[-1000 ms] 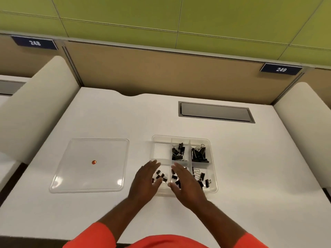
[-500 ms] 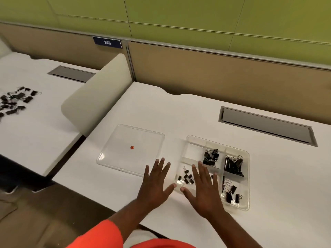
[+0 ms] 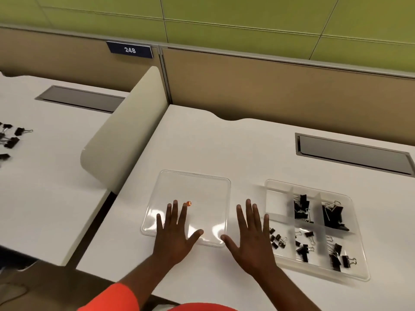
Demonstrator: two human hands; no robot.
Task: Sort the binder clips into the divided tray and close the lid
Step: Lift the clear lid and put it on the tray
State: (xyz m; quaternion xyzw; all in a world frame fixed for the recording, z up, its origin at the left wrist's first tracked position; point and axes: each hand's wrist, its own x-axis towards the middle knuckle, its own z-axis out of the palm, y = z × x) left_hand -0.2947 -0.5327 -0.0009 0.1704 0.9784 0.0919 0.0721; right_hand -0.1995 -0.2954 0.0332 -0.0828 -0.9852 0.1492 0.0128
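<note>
The sorting looks finished: the binder clips point(image 3: 302, 208) sit in five compartments of the divided tray point(image 3: 277, 203), just right of the right grip point(image 3: 251, 239), and I see none loose on this surface point(image 3: 224, 142). The step in hand is fetching the lid point(image 3: 202, 189). It lies flat under and ahead of the left grip point(image 3: 177, 232), with its orange dot point(image 3: 188, 203) just off that grip's fingertips.

Both grips are spread, fingers straight, holding nothing. The left covers the lid's near edge, though I cannot tell whether it presses down. The right hangs between lid and tray, its outer edge over the tray's near corner.

Next, I judge, the fingers must hook under the thin lid's rim – hard on a flat sheet – then carry it rightward, square it over the tray and press it home.

Half a second ago both grips were further right, the right one over the tray's near-left compartment and the left on bare surface beside the lid. Now both have shifted towards the lid.
</note>
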